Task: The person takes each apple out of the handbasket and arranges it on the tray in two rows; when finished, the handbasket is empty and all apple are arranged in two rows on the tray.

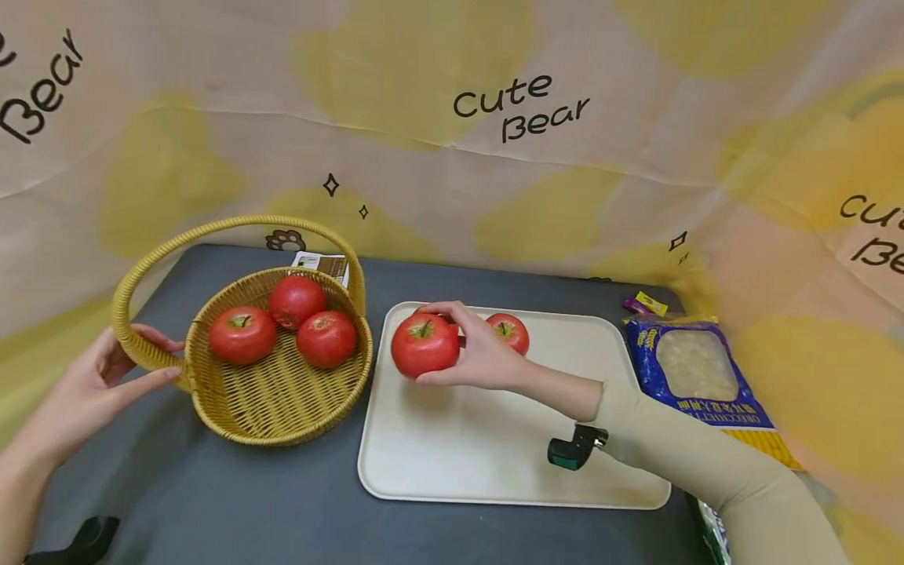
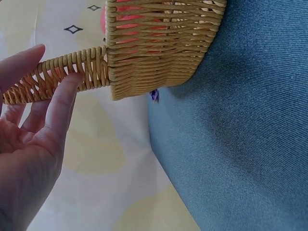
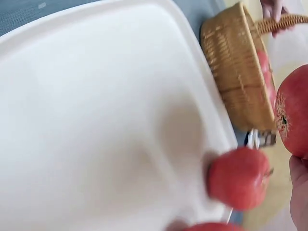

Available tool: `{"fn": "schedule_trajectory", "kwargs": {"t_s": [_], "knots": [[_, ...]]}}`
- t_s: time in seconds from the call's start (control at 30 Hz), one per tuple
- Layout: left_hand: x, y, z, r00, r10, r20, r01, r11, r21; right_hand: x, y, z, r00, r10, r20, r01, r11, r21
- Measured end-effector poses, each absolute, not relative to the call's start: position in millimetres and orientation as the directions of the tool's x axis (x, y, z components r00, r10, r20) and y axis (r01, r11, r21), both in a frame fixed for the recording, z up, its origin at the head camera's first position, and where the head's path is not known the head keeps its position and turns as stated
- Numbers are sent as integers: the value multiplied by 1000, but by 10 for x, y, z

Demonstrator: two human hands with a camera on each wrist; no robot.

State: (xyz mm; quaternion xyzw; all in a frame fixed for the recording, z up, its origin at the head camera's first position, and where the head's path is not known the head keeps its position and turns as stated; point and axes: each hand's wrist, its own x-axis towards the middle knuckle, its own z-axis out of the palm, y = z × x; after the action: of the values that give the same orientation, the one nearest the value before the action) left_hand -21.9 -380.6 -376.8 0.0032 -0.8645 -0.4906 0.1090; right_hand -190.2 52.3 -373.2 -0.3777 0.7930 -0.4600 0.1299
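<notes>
On the tray, right grip curls around an apple; left grip open.

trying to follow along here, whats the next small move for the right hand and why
Probably lift the apple and carry it left over the basket. The right hand already grips it on the tray, three apples sit in the basket, and the left hand touches the handle.

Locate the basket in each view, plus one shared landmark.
Head: basket left of centre on the dark table, beside the tray; left hand at its handle.
Left wrist: basket top centre, seen from outside.
Right wrist: basket upper right, past the tray edge.
Shared landmark: the woven handle, in all three.
</notes>
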Motion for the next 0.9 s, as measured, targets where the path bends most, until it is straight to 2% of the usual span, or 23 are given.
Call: {"fn": "schedule_trajectory", "kwargs": {"t_s": [0.23, 0.47, 0.73, 0.9], "knots": [[-210, -3825, -3775, -977, -106, 185, 107, 510, 853, -1992, 1236, -3779, -811, -576, 97, -358, 360, -862], [-226, -3826, -3786, -974, -99, 202, 126, 501, 856, -2071, 1818, -3873, -915, -398, 61, -268, 489, -830], [-209, -3850, -3809, -975, -102, 197, 123, 490, 863, -2282, 2190, -4115, -973, -231, -12, -126, 571, -811], [-228, -3840, -3817, -975, -103, 199, 119, 511, 851, -2350, 2277, -4243, -979, -202, -20, -117, 641, -759]]}}
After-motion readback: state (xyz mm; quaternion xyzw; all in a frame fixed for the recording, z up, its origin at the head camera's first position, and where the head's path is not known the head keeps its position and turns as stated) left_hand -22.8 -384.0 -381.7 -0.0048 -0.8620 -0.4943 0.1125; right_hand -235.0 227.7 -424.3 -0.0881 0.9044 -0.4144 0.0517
